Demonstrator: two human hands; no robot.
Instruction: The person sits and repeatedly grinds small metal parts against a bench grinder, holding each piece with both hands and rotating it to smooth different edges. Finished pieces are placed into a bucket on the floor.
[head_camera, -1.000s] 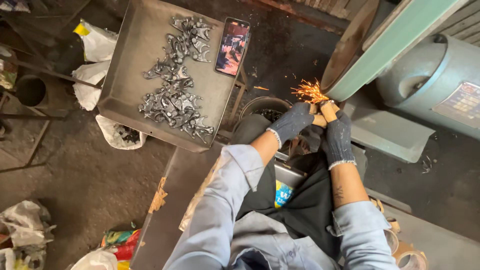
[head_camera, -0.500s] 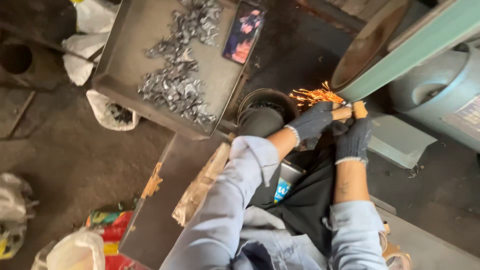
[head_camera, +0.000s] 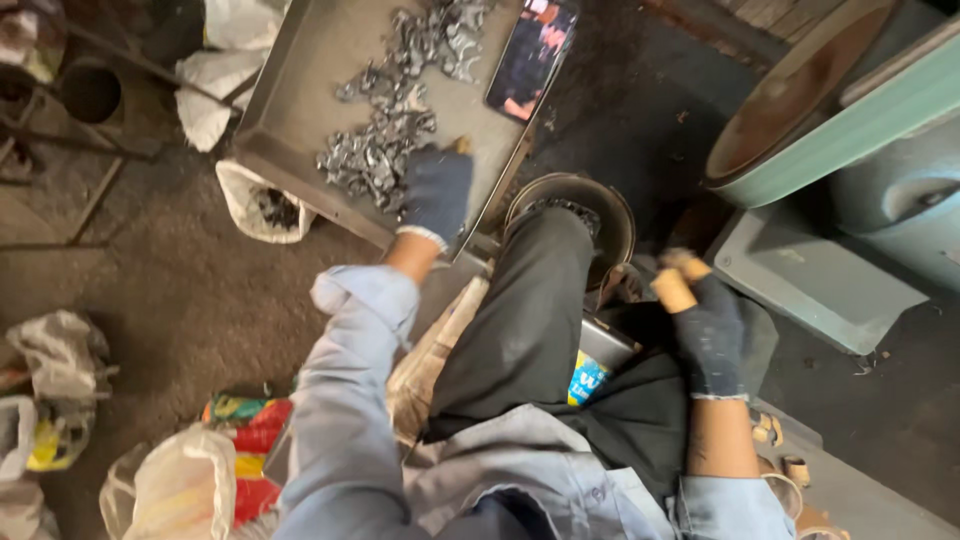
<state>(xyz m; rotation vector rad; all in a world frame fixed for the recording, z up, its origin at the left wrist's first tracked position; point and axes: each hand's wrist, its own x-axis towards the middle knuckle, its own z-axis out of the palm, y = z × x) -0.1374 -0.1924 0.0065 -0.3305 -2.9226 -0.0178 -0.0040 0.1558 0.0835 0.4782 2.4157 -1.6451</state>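
My left hand (head_camera: 437, 192), in a dark blue knit glove, lies flat on the pile of small silvery metal castings (head_camera: 385, 150) in the shallow grey sheet-metal tray (head_camera: 300, 90); fingers are down among the pcs, can't tell if they grip any. A flat rectangular phone w/ a lit colourful screen (head_camera: 532, 57) lies beyond my fingertips, at the tray's far right corner. Left of that hand, below the tray edge, a white plastic bag w/ dark scrap (head_camera: 262, 205). My right hand (head_camera: 708, 325), same kind of glove, is curled shut, tan taped fingertips (head_camera: 673, 290) showing; nothing visible in it. A blue-and-yellow labelled packet (head_camera: 586, 378) peeks out between the hands, nearer the right one, by my lap. The teal machine housing w/ a brown disc (head_camera: 800, 100) sits beyond my right fingers.
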